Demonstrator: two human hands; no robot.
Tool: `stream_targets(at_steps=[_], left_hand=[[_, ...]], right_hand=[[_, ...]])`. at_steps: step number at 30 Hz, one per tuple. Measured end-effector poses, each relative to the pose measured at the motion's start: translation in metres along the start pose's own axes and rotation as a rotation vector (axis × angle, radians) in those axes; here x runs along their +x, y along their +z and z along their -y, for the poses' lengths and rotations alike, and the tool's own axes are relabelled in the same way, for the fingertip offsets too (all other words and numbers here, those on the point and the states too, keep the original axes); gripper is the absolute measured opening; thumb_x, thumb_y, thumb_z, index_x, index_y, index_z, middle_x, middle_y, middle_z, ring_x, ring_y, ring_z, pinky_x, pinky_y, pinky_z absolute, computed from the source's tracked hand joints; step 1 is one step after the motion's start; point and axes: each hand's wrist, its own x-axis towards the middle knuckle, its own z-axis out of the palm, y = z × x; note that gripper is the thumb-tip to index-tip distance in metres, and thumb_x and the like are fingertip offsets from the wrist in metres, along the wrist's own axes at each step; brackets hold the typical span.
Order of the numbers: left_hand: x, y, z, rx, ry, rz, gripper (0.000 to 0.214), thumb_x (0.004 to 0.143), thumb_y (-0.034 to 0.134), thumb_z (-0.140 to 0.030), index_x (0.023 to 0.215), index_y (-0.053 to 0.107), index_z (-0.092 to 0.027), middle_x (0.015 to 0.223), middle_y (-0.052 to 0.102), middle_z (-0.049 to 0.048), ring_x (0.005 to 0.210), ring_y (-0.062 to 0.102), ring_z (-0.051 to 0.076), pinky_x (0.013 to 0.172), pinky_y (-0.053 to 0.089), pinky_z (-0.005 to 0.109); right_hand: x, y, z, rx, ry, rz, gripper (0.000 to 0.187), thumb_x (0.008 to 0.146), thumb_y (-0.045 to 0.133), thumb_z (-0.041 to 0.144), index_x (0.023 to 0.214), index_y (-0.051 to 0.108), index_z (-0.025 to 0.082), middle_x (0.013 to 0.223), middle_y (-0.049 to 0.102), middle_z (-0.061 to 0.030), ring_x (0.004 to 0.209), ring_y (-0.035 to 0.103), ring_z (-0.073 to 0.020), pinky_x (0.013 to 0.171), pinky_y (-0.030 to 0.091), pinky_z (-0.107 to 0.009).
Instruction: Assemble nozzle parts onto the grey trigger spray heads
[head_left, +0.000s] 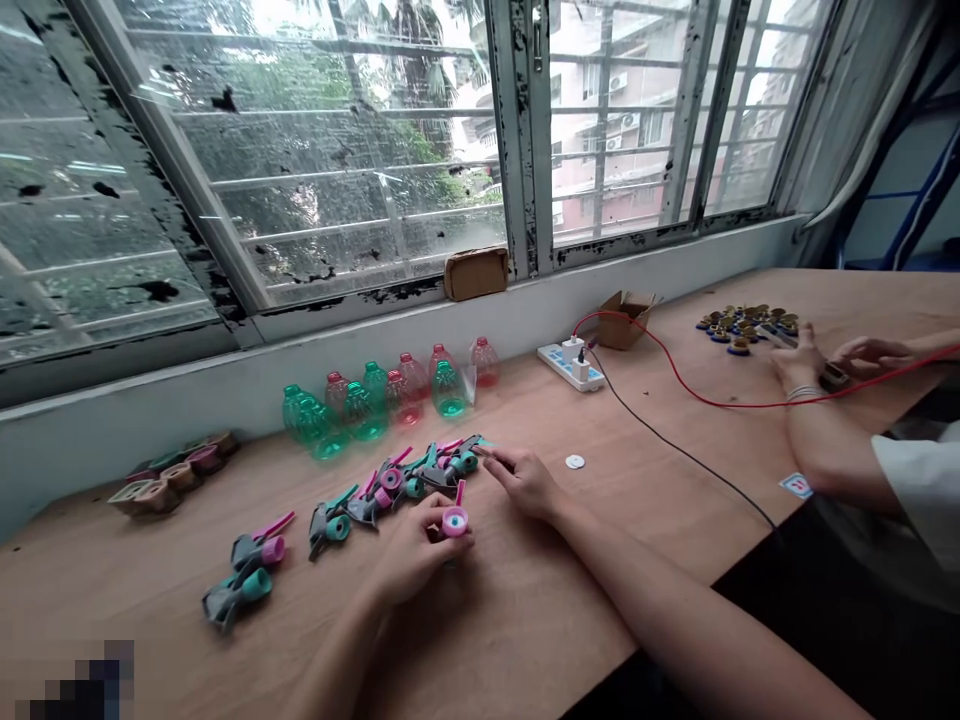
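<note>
My left hand is closed around a trigger sprayer head with a pink collar; the open end of the collar faces me and its pink trigger sticks up. Most of that sprayer's body is hidden by the fingers. My right hand has its thumb and fingers pinched together at the right end of a row of grey sprayer heads with pink or teal parts. What those fingertips grip, if anything, cannot be made out. Farther left lie a grey-and-teal sprayer head and a grey-and-pink one.
Several clear green bottles and red bottles stand along the wall. Behind my right hand are a white disc and a power strip with cables. At right, a co-worker's hands work near small yellow-and-blue parts.
</note>
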Motion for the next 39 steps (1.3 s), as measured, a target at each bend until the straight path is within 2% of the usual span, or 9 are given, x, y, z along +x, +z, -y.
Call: stream_targets(at_steps=[2,7,13,16,20,24,28,35,39], left_hand=[[-0.001,0.004,0.005,0.025,0.016,0.01,0.024,0.076,0.063,-0.04,0.072,0.064,-0.016,0.088,0.054,0.0026,0.081,0.051,0.016,0.072,0.042,0.024],[-0.008,0.012,0.015,0.156,-0.003,-0.097,0.022,0.077,0.061,-0.033,0.065,0.061,-0.014,0.062,0.048,-0.0027,0.062,0.042,0.011,0.058,0.031,0.022],[-0.011,0.014,0.015,0.184,0.007,-0.129,0.017,0.076,0.059,-0.029,0.069,0.062,-0.014,0.064,0.055,-0.0028,0.063,0.046,0.011,0.056,0.029,0.021],[-0.01,0.014,0.017,0.199,0.029,-0.127,0.014,0.075,0.058,-0.027,0.07,0.064,-0.015,0.065,0.058,-0.003,0.064,0.048,0.011,0.056,0.029,0.021],[-0.011,0.015,0.021,0.202,0.056,-0.117,0.014,0.074,0.059,-0.024,0.078,0.069,-0.017,0.071,0.064,-0.002,0.067,0.052,0.013,0.059,0.032,0.021],[-0.012,0.017,0.022,0.211,0.085,-0.095,0.017,0.077,0.055,-0.025,0.082,0.07,-0.018,0.075,0.067,0.0,0.069,0.054,0.014,0.062,0.035,0.022],[-0.011,0.016,0.024,0.219,0.095,-0.088,0.017,0.078,0.055,-0.024,0.085,0.069,-0.018,0.078,0.068,0.001,0.07,0.055,0.015,0.063,0.036,0.022],[-0.011,0.012,0.03,0.209,0.135,-0.06,0.015,0.079,0.055,-0.022,0.085,0.068,-0.018,0.078,0.067,0.0005,0.071,0.055,0.015,0.063,0.035,0.022],[-0.012,0.012,0.03,0.205,0.138,-0.047,0.016,0.079,0.055,-0.023,0.086,0.068,-0.018,0.079,0.067,0.0007,0.072,0.055,0.015,0.063,0.035,0.021]], right_hand=[[-0.001,-0.001,0.003,-0.012,-0.005,0.012,0.037,0.093,0.044,0.038,0.121,0.063,0.023,0.112,0.068,-0.0051,0.103,0.062,-0.0219,0.087,0.048,-0.031],[-0.008,-0.013,0.028,-0.114,-0.133,0.183,0.034,0.094,0.045,0.033,0.12,0.064,0.024,0.075,0.07,-0.0014,0.064,0.061,-0.0134,0.062,0.043,-0.023],[-0.022,-0.033,0.077,-0.623,-0.221,0.424,0.027,0.091,0.049,0.036,0.089,0.075,0.026,0.076,0.072,-0.0031,0.065,0.061,-0.0148,0.058,0.034,-0.024],[-0.028,-0.031,0.096,-0.909,-0.187,0.504,0.032,0.091,0.046,0.036,0.077,0.072,0.023,0.078,0.071,-0.0032,0.067,0.061,-0.0169,0.057,0.032,-0.025],[-0.027,-0.021,0.113,-1.103,-0.163,0.58,0.031,0.09,0.044,0.028,0.076,0.071,0.021,0.08,0.071,-0.006,0.068,0.064,-0.0197,0.056,0.034,-0.026],[-0.025,-0.01,0.123,-1.137,-0.14,0.672,0.023,0.082,0.048,0.016,0.079,0.071,0.018,0.08,0.071,-0.0085,0.068,0.065,-0.0203,0.056,0.038,-0.025],[-0.031,0.001,0.125,-1.148,-0.041,0.657,0.023,0.077,0.05,0.01,0.077,0.071,0.017,0.076,0.071,-0.009,0.067,0.066,-0.0214,0.055,0.039,-0.026],[-0.04,-0.004,0.104,-1.017,0.036,0.562,0.032,0.09,0.047,0.038,0.082,0.074,0.023,0.081,0.073,-0.0072,0.073,0.065,-0.0198,0.06,0.038,-0.026],[-0.047,-0.007,0.083,-0.898,-0.005,0.495,0.029,0.09,0.049,0.037,0.084,0.075,0.025,0.081,0.074,-0.004,0.069,0.064,-0.0169,0.06,0.035,-0.026]])
